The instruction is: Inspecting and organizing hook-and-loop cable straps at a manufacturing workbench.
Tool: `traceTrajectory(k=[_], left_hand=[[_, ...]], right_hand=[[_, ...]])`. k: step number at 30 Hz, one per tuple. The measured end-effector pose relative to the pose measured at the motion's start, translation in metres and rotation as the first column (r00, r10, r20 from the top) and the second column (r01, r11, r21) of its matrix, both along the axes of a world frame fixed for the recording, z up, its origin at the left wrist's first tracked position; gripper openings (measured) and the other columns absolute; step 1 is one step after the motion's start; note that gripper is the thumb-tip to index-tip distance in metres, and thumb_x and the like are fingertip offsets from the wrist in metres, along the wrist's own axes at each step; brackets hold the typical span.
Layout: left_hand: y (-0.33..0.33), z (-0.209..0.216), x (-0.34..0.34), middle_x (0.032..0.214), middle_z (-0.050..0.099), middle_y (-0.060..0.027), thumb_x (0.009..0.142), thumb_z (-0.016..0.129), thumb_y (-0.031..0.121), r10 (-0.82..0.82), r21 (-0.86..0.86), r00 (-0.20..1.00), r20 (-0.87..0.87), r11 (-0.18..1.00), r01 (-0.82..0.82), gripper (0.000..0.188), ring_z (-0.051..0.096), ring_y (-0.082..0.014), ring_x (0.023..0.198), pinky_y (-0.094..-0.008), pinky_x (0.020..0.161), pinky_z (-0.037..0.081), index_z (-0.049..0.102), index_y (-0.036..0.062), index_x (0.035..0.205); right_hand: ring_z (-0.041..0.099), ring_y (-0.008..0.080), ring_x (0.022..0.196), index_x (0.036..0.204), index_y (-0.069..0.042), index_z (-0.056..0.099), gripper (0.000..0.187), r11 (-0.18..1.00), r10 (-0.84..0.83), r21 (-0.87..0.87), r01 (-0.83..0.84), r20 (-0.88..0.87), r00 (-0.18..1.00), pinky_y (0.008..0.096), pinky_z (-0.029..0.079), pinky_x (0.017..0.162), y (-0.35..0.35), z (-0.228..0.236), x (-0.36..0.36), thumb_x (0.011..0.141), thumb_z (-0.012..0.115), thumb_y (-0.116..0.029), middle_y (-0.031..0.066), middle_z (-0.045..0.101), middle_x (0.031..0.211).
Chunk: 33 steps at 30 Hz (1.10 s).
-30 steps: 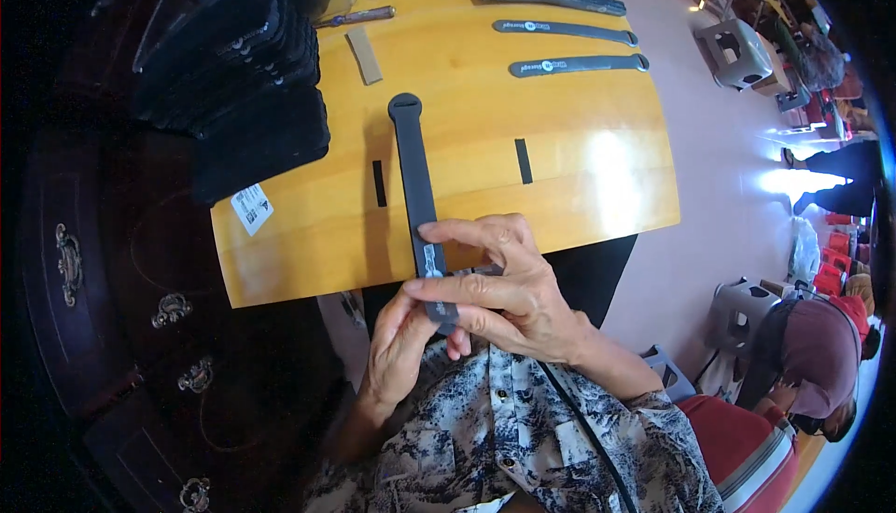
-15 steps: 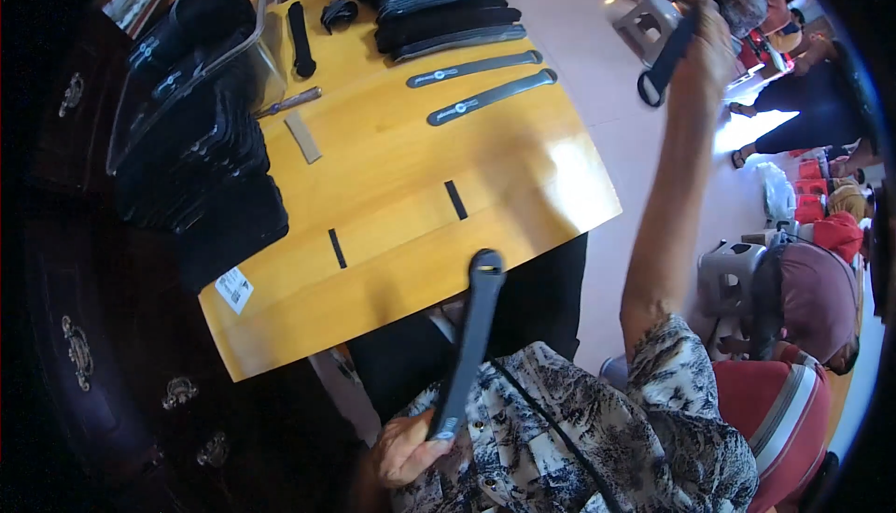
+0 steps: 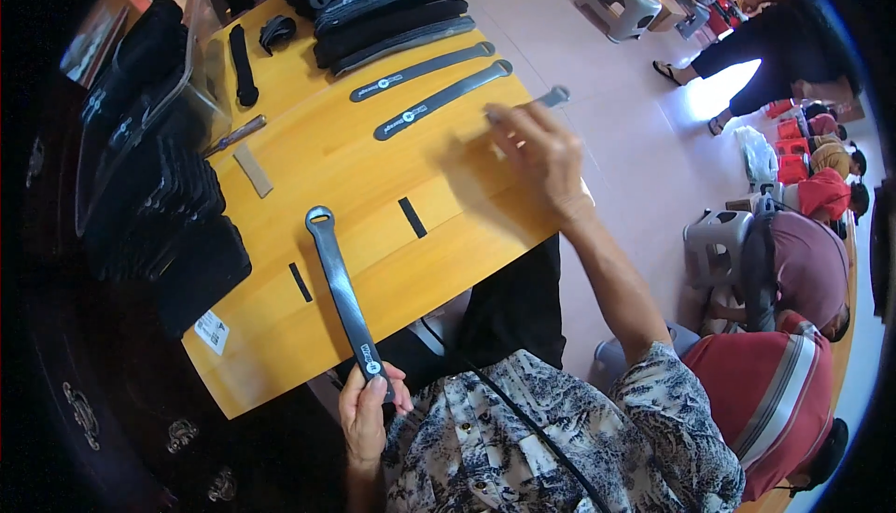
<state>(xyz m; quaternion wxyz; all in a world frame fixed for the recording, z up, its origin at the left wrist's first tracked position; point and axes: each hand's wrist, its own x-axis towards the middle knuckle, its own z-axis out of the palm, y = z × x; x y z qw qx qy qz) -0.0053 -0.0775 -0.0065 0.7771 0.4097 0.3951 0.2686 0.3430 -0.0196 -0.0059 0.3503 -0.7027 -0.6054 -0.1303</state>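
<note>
Table centre (image 3: 373, 177): open wood, passable between the strap (image 3: 343, 295) held at its near end and two straps (image 3: 431, 85) laid farther back. Left edge blocked by black stacks (image 3: 159, 205); far edge by a strap pile (image 3: 378, 4).

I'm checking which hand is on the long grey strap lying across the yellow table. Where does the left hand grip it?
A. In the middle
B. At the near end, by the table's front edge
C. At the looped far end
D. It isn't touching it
B: the left hand pinches the near end of the grey strap at the front edge of the yellow table, while the looped end lies free farther up.
</note>
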Motion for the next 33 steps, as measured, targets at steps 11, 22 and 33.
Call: traceTrajectory(k=[11,22,33], left_hand=[[0.001,0.009,0.012,0.07,0.053,-0.0058,0.098,0.044,0.02,-0.031,-0.103,0.999,-0.033,0.994,0.027,0.029,0.054,-0.0129,0.062,-0.0252,0.055,0.042,0.057,-0.0046,0.108],[-0.003,0.021,0.015,0.081,0.055,-0.0065,0.102,0.039,0.022,0.038,-0.202,0.999,0.011,0.979,-0.035,0.046,0.053,-0.0129,0.066,-0.0252,0.057,0.042,0.039,-0.0088,0.137],[0.009,0.009,0.012,0.1,0.062,-0.0109,0.101,0.045,0.022,0.045,-0.245,0.966,0.256,0.969,0.02,0.037,0.057,-0.013,0.091,-0.0261,0.077,0.044,0.05,-0.0042,0.127]], right_hand=[[0.06,0.0244,0.084,0.095,-0.008,0.063,0.019,0.971,0.144,-0.185,-0.155,-0.068,0.987,0.0355,0.052,0.065,0.02,-0.011,-0.04,0.085,0.065,-0.024,0.0081,0.055,0.084],[0.062,0.029,0.091,0.105,-0.006,0.066,0.026,0.964,0.178,-0.16,-0.214,-0.216,0.96,0.0374,0.052,0.074,-0.004,0.008,-0.059,0.083,0.068,-0.019,0.0107,0.062,0.096],[0.064,0.024,0.082,0.097,-0.004,0.069,0.018,0.785,0.351,-0.144,-0.602,-0.698,0.624,0.0327,0.052,0.067,-0.08,0.029,-0.132,0.079,0.073,-0.008,0.0107,0.065,0.09]])
